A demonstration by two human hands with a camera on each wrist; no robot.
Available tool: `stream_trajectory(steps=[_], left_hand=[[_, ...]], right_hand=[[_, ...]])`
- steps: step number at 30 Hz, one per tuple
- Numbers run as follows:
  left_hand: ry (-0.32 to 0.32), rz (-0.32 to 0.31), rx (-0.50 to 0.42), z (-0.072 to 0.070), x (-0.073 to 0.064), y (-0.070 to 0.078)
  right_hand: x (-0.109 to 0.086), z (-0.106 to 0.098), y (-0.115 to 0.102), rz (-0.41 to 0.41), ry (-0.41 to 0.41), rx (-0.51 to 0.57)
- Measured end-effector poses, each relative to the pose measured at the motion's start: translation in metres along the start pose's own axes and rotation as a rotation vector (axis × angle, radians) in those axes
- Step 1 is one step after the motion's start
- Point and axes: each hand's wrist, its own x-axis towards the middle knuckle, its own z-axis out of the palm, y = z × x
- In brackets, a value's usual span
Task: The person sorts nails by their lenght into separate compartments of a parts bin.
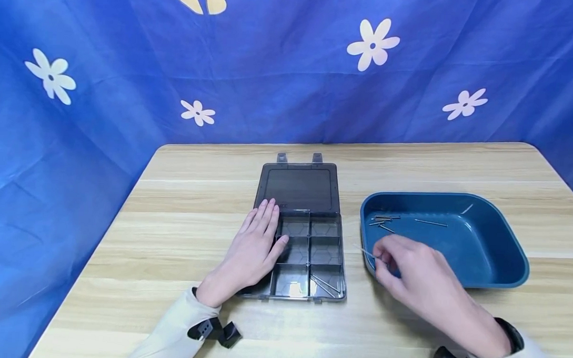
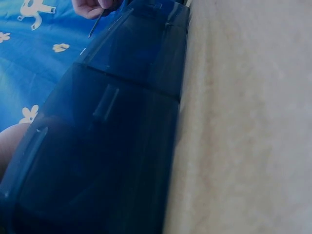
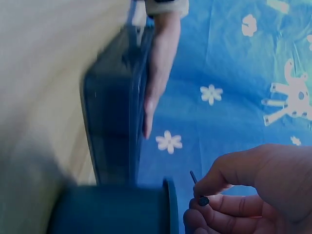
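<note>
My left hand lies flat with straight fingers over the left side of a dark see-through compartment box, whose lid is folded back. A few nails lie in its front right compartment. Over the left rim of the blue basin, my right hand pinches a nail between thumb and index finger. In the right wrist view the flat head of that nail shows below the fingertips, its shank pointing up. Several more nails lie at the basin's left end.
Another nail lies alone near the basin's back wall. Two latches stick out from the lid's far edge. The box and basin stand side by side on a wooden table, with a blue flowered cloth hanging behind it.
</note>
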Motion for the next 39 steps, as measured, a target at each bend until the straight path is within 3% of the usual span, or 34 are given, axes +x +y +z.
stream_trajectory(steps=[19,39], left_hand=[[0.008,-0.002,0.001,0.001,0.001,0.000],[-0.008,-0.008,-0.005,-0.002,0.000,0.001]], right_hand=[[0.008,0.017,-0.024,-0.125,0.013,-0.043],[0.018,0.036,-0.039,-0.223,-0.131,0.005]])
